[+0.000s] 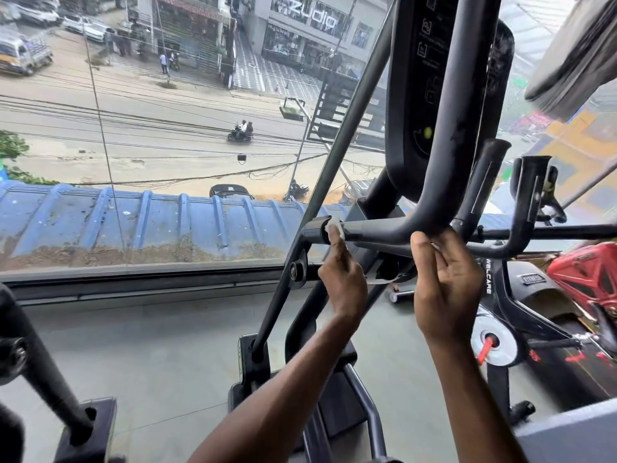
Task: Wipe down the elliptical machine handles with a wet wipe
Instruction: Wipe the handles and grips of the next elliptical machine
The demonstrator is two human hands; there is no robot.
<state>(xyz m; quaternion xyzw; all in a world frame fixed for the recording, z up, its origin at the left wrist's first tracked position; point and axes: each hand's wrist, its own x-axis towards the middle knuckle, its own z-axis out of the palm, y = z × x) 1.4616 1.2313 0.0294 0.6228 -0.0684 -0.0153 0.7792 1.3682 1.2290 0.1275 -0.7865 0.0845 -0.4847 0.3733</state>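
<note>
White wet wipe (333,227), crumpled small, is pressed onto the thin black horizontal bar (367,232) of the elliptical machine, right where the bar meets a black end collar (314,231). The left hand (342,282) reaches up from below and pinches the wipe between its fingertips, holding it against the bar.

That bar runs right into the thick black curved handle (444,155), which sweeps up past the machine's dark oval console panel (430,78). The right hand (447,289) is raised under the bend of this handle, thumb and fingertips touching its underside. Whether its fingers wrap round the handle or only rest against it cannot be told from this angle. The two hands are near each other, with a stretch of bare bar between them.

Just right of the bend, two short black upright grips (534,185) stand side by side. Further right, a red and black exercise bike (587,279) stands on the grey floor (167,345).

Ahead is a large glass window (100,245). Through it show a blue corrugated roof (133,222) just below the glass and, beyond that, a wet street with a motorbike (240,132) carrying two riders.
</note>
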